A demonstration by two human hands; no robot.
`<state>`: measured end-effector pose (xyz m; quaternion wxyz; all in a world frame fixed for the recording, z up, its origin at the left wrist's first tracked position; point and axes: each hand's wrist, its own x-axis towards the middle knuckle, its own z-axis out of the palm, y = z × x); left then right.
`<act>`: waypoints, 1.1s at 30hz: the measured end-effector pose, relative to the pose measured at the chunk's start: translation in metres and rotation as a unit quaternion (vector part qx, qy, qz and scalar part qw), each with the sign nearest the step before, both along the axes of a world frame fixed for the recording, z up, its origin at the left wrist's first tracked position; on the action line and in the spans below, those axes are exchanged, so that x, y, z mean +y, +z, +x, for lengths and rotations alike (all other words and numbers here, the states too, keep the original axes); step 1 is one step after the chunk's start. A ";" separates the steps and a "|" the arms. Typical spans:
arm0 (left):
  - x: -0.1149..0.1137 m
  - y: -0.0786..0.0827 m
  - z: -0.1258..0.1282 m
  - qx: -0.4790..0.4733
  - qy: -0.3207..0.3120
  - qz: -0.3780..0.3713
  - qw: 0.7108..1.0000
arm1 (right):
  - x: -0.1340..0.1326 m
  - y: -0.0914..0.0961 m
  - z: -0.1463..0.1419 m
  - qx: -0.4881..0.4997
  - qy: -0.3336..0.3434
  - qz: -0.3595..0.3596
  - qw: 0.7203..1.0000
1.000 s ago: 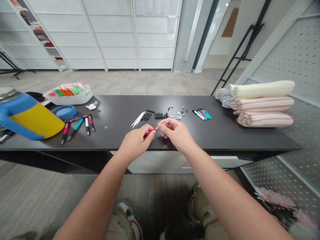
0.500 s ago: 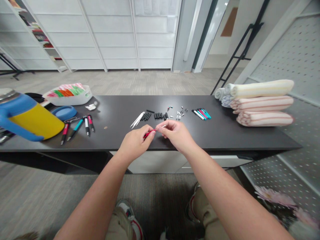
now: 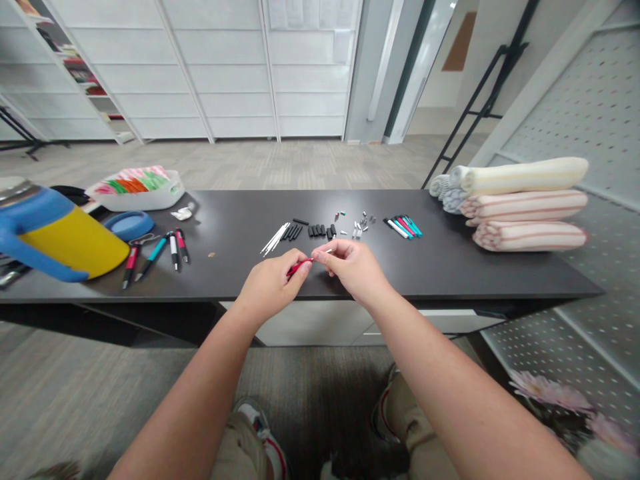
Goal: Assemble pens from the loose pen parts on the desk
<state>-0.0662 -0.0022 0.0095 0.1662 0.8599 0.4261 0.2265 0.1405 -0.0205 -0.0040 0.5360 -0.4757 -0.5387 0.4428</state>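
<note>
My left hand (image 3: 273, 279) is closed around a red pen barrel (image 3: 296, 269) near the table's front edge. Pressed close to the barrel's tip, my right hand (image 3: 353, 267) pinches a thin whitish piece (image 3: 328, 251), mostly covered by the fingers; its kind is unclear. Just beyond the hands lie white refills (image 3: 275, 239), thin black tubes (image 3: 292, 232), short black grips (image 3: 317, 231) and small clear and silver parts (image 3: 361, 225). Farther right is a row of coloured pen barrels (image 3: 403, 227) in white, red and teal.
On the left stand a blue and yellow jug (image 3: 65, 233), a blue lid (image 3: 129, 225), whole pens (image 3: 174, 251) and a white tray (image 3: 176, 190) of colourful packets. Rolled towels (image 3: 530, 207) are stacked at the right end of the dark table (image 3: 475, 273).
Almost nothing differs. Both hands keep the same place and hold, with at most a slight shift of the right fingers at the barrel's tip.
</note>
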 end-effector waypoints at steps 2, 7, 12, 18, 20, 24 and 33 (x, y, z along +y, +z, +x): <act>0.000 0.000 0.000 0.002 0.001 -0.001 1.000 | 0.000 -0.001 0.000 0.007 -0.008 0.004 1.000; 0.000 0.001 0.001 -0.001 0.003 0.000 1.000 | -0.001 -0.002 0.001 0.014 -0.027 0.007 1.000; 0.001 -0.001 0.000 -0.012 -0.003 0.001 1.000 | -0.001 0.001 0.002 -0.005 -0.007 0.001 1.000; 0.002 -0.003 -0.002 -0.019 -0.012 0.003 1.000 | 0.000 0.003 0.002 -0.032 0.021 -0.020 0.999; 0.002 -0.003 -0.002 -0.021 -0.016 0.004 1.000 | 0.000 0.003 0.003 -0.032 0.025 -0.020 0.999; 0.000 -0.001 -0.001 -0.042 -0.018 0.005 0.999 | 0.000 0.002 0.004 -0.039 0.026 -0.017 0.999; 0.009 0.002 -0.005 -0.228 0.016 -0.110 0.967 | -0.001 0.003 0.002 -0.065 0.016 -0.007 0.998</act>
